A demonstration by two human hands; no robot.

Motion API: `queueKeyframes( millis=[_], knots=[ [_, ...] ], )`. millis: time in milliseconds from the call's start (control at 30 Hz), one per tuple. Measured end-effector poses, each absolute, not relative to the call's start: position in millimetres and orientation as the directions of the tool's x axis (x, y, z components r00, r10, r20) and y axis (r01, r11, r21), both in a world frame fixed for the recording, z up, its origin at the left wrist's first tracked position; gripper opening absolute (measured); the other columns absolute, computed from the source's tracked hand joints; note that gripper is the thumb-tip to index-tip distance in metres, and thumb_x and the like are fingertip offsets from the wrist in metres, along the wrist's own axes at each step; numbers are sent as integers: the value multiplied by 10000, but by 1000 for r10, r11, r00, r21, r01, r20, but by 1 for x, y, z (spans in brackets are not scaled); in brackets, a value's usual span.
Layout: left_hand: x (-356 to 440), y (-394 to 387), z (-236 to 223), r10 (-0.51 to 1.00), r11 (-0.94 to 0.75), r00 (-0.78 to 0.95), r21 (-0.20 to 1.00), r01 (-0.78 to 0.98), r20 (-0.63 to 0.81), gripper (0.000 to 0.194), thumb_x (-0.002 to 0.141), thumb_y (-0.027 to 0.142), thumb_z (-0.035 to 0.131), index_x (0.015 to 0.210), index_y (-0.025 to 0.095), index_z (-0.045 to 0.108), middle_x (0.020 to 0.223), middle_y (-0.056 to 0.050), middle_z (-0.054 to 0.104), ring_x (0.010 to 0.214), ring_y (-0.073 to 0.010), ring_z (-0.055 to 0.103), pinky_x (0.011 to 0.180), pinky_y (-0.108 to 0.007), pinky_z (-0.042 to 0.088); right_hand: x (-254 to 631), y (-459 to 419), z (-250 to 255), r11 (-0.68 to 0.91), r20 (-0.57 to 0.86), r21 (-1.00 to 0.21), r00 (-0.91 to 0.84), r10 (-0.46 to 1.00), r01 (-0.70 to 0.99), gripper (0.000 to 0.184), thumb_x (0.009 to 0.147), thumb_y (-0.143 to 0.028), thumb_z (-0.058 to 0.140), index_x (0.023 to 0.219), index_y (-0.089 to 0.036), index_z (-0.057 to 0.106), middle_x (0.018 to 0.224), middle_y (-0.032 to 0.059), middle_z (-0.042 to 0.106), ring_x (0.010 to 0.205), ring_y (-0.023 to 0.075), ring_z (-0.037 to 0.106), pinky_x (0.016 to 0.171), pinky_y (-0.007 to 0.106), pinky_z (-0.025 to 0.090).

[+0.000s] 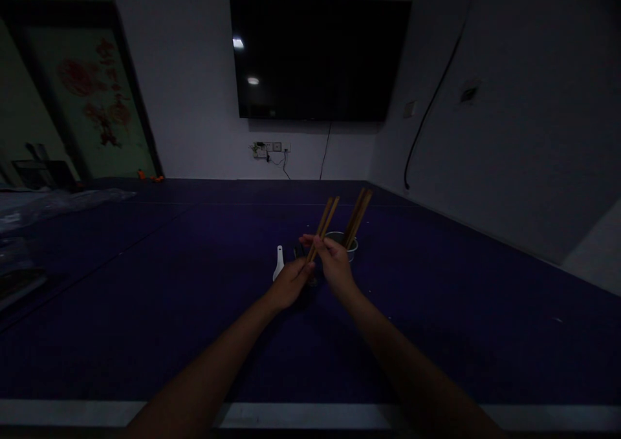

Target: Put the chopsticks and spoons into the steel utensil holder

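On purple tabletop (145,322), container (353,253) holding tilted sticks (358,218), left hand (290,280) and right hand (336,263) gripping chopsticks (325,218)

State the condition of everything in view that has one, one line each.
Held chopsticks: tilted, upper ends rightward
Left hand: closed around their lower part
Right hand: touching them higher up, grip unclear
Other chopsticks: tilted, lower ends hidden
Round container: upright, open-topped
White spoon: lying down, partly hidden
Television: screen dark
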State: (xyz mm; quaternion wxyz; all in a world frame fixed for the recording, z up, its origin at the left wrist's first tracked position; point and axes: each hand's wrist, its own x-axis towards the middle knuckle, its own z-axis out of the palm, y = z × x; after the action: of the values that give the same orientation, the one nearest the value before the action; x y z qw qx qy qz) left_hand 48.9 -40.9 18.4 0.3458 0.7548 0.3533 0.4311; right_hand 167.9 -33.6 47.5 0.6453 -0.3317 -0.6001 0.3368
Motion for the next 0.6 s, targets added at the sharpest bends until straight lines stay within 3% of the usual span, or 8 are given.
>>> queueKeyframes(
  millis=[267, 500, 600],
  knots=[
    [48, -40, 17, 837, -522, 352, 806, 278, 420, 515, 863, 613, 257, 695, 173, 466, 633, 16, 476, 610, -116, 454, 583, -241, 359, 170, -34, 49, 576, 576, -818, 29, 817, 16, 413, 806, -536, 518, 954, -189, 686, 903, 65, 713, 851, 205, 636, 781, 351, 476],
    [45, -39, 21, 796, -605, 281, 690, 396, 536, 448, 882, 565, 284, 739, 188, 477, 685, 6, 497, 667, -136, 474, 631, -261, 386, 181, -40, 56, 661, 748, -630, 91, 657, 407, 391, 846, -496, 477, 763, -177, 688, 667, 23, 624, 656, 156, 563, 617, 274, 410],
    [44, -39, 22, 741, -660, 272, 593, 461, 614, 404, 904, 506, 293, 817, 189, 529, 791, -31, 558, 787, -163, 517, 733, -292, 412, 188, -43, 63, 651, 778, -596, 138, 613, 469, 407, 858, -490, 456, 722, -170, 668, 590, 2, 572, 565, 133, 515, 549, 257, 371]
  ],
)
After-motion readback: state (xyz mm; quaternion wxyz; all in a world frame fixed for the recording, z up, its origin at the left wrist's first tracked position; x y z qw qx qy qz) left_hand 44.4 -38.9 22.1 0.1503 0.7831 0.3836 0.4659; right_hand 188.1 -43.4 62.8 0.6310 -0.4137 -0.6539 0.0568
